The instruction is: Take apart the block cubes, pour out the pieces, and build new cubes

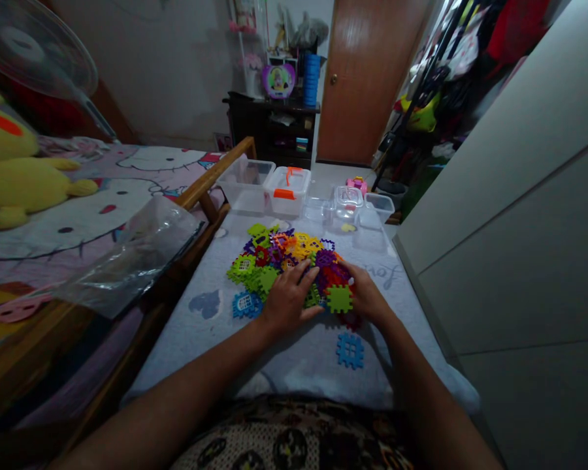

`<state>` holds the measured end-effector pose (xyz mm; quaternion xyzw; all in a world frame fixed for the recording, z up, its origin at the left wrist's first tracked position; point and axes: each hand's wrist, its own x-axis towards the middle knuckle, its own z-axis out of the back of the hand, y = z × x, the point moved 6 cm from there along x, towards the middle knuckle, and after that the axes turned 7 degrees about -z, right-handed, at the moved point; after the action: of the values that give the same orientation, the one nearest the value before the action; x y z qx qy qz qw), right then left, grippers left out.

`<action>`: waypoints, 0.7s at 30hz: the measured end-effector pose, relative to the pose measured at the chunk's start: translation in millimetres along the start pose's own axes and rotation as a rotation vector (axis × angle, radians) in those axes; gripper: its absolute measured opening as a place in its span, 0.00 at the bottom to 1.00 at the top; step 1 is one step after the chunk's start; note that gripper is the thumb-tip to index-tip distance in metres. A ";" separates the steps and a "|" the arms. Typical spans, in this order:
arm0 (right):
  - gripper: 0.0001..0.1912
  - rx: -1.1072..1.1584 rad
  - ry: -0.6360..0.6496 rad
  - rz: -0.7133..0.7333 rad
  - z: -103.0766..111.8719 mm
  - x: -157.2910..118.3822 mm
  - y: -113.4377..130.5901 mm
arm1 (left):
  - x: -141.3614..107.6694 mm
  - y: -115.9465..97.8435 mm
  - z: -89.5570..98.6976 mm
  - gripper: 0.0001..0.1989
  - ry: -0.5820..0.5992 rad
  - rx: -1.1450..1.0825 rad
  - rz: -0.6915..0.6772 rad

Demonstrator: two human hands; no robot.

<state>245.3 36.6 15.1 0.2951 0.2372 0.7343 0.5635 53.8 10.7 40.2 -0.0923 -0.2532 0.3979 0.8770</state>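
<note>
Judged to be sifting through a heap of interlocking plastic tiles on the patterned cloth, with left hand open and spread over the near side, and right hand curled at the right flank; cannot tell whether gripping. For the next move, likely to need closing fingertips on one piece without dragging others along.

1. A gray word in loopy letters stood on the pale cloth, over on the right side.
2. It started with "Lov", and the letters after that were too blurry to read for sure.
</note>
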 end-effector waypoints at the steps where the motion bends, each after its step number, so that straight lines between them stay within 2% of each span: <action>1: 0.37 0.029 -0.013 -0.028 0.5 6.0 1.1 | 5.8 3.0 1.3 0.38 -0.015 -0.016 0.009; 6: 0.33 0.120 -0.077 -0.072 0.4 32.6 18.8 | 28.2 17.7 13.3 0.35 -0.086 -0.090 0.011; 9: 0.27 0.114 -0.119 -0.050 -1.4 44.6 34.2 | 32.1 32.0 25.9 0.31 -0.133 -0.145 0.034; 12: 0.24 0.096 -0.108 -0.002 -9.9 53.5 50.4 | 29.9 52.8 40.1 0.26 -0.162 -0.194 0.108; 17: 0.26 0.123 -0.068 0.082 -22.6 57.2 70.7 | 28.2 105.8 60.8 0.20 -0.212 -0.267 0.318; 20: 0.28 0.195 -0.023 0.096 -20.8 52.3 70.0 | 37.8 143.9 70.2 0.19 -0.232 -0.172 0.412; 21: 0.28 0.203 -0.028 0.085 -17.9 49.7 66.1 | 42.4 156.8 70.5 0.20 -0.206 -0.122 0.447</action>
<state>177.8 67.7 55.6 0.3706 0.2895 0.7256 0.5023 -61.2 143.9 59.2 -0.1576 -0.3382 0.5731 0.7296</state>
